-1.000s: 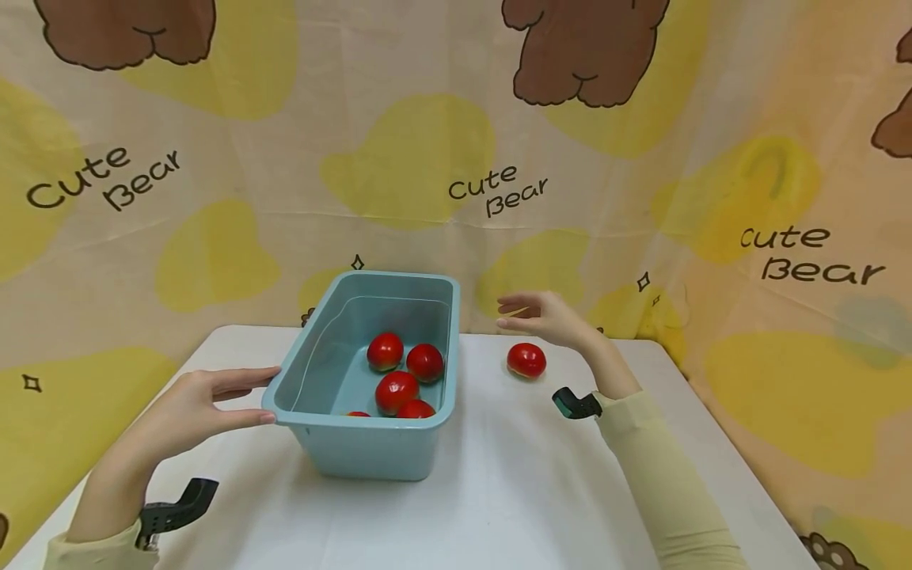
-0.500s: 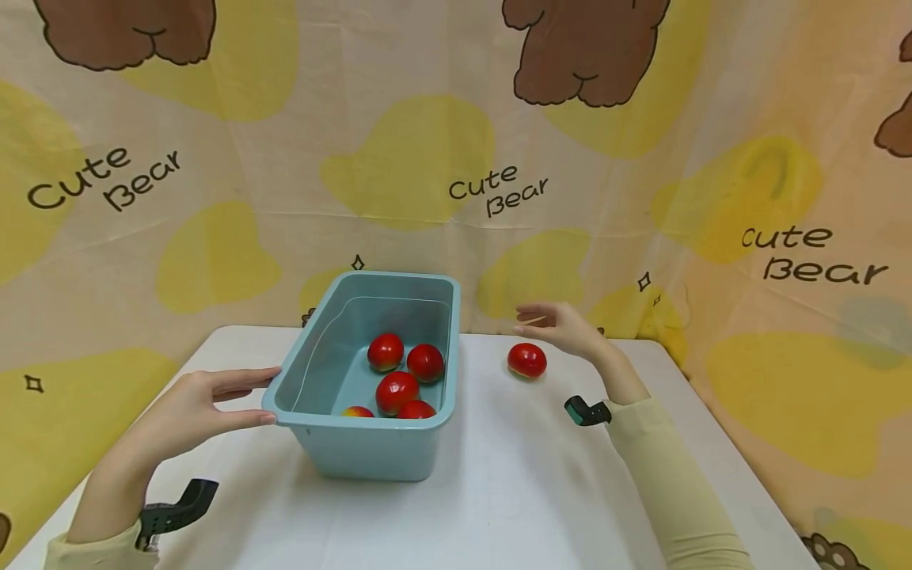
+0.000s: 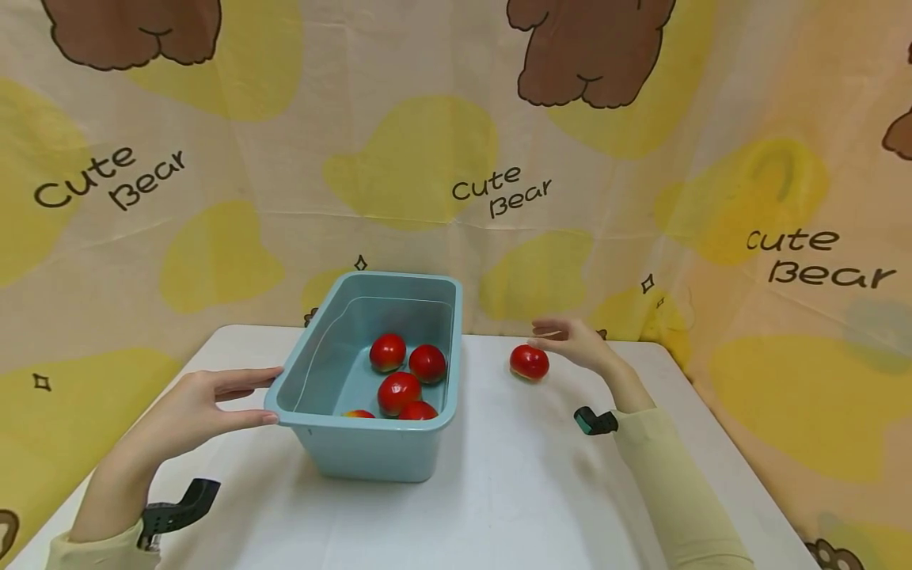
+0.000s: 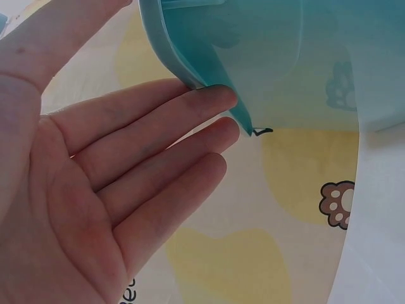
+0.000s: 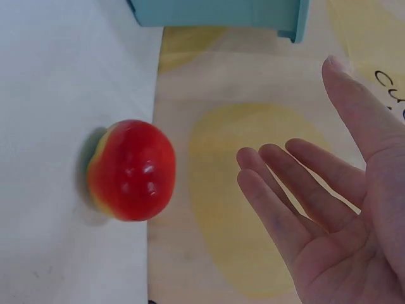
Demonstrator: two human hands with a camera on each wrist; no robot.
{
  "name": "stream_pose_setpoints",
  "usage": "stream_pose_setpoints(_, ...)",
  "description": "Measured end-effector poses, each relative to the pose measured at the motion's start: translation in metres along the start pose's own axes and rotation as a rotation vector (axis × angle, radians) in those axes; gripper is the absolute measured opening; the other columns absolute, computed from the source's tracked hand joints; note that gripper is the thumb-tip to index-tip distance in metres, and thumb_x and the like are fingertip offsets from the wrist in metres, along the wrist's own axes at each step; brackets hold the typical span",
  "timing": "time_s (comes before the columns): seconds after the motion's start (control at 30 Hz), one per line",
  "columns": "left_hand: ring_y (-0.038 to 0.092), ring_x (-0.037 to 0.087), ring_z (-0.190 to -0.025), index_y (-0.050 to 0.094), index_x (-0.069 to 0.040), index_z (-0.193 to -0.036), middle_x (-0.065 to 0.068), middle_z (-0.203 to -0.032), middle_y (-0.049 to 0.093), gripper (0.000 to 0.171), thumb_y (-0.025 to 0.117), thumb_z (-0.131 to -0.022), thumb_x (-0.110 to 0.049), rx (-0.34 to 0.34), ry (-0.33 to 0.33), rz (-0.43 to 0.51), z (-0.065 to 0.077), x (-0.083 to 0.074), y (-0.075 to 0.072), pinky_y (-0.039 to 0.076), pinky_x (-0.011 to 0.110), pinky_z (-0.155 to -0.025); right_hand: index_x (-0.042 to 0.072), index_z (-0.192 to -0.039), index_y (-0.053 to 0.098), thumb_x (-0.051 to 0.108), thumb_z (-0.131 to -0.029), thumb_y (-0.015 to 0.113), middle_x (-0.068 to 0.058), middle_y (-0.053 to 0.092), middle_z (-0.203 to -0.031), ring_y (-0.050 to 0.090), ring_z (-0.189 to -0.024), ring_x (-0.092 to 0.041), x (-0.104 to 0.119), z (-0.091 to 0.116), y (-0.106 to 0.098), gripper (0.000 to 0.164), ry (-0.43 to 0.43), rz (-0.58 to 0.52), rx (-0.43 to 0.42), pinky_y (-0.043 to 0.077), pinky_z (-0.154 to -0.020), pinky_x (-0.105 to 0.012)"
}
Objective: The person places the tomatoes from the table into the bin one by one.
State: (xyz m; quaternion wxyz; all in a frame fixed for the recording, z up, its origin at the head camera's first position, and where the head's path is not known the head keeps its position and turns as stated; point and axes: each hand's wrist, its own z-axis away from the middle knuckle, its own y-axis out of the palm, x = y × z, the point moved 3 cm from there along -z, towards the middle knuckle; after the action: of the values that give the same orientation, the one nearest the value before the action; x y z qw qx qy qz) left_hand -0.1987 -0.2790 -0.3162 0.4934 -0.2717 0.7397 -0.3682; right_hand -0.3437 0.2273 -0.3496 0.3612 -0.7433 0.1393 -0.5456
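My left hand [image 3: 195,412] is at the near left corner of a light blue plastic bin [image 3: 363,447], thumb and fingertips right at the rim. Its fingers [image 4: 152,139] lie nearly straight along the bin's outside in the left wrist view. Inside the bin sit several glossy red fruits [image 3: 399,393]. A single round red fruit [image 3: 530,362] with a yellowish underside, apple-like, rests on the table to the right of the bin. Just above and beside it hovers my right hand [image 3: 580,344], thumb spread from loosely bent fingers. In the right wrist view the palm [image 5: 342,259] holds nothing.
A white table [image 3: 499,491] bears the bin and the lone fruit. Close behind its far edge hangs a cream and yellow cloth [image 3: 399,158] printed with bears and lettering. Black camera mounts [image 3: 181,507] sit at both wrists.
My right hand has moved right and down, closer to the lone fruit. A fruit at the bin's near end has turned slightly, showing some yellow. My left hand and the bin have stayed put.
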Motion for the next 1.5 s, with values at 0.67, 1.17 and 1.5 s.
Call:
stream_pose_setpoints(0.67, 0.065, 0.023, -0.107, 0.063, -0.027, -0.125, -0.008, -0.119, 0.066, 0.054, 0.077, -0.075, -0.044, -0.001, -0.001, -0.001, 0.0, 0.002, 0.0, 0.049, 0.014, -0.083, 0.008, -0.135, 0.052, 0.033, -0.088, 0.068, -0.017, 0.054, -0.136, 0.056, -0.119, -0.037, -0.042, 0.0, 0.018, 0.055, 0.127, -0.021, -0.079, 0.047, -0.096, -0.05)
stream_pose_setpoints(1.17, 0.064, 0.029, -0.107, 0.062, -0.029, -0.125, -0.009, -0.118, 0.066, 0.054, 0.077, -0.075, -0.045, -0.003, -0.01, -0.007, 0.0, 0.003, -0.001, 0.05, 0.017, -0.083, 0.003, -0.136, 0.049, 0.033, -0.087, 0.068, -0.018, 0.052, -0.136, 0.053, -0.122, -0.037, -0.068, 0.0, 0.029, 0.06, 0.23, -0.031, -0.116, 0.046, -0.098, -0.047)
stream_pose_setpoints(1.5, 0.063, 0.031, -0.108, 0.062, -0.026, -0.126, -0.005, -0.119, 0.067, 0.056, 0.077, -0.075, -0.044, 0.006, -0.006, 0.01, 0.001, 0.001, -0.002, 0.053, 0.023, -0.084, 0.008, -0.137, 0.048, 0.037, -0.085, 0.07, -0.015, 0.05, -0.139, 0.049, -0.125, -0.036, -0.08, -0.007, 0.042, 0.064, 0.334, -0.051, -0.116, 0.045, -0.1, -0.047)
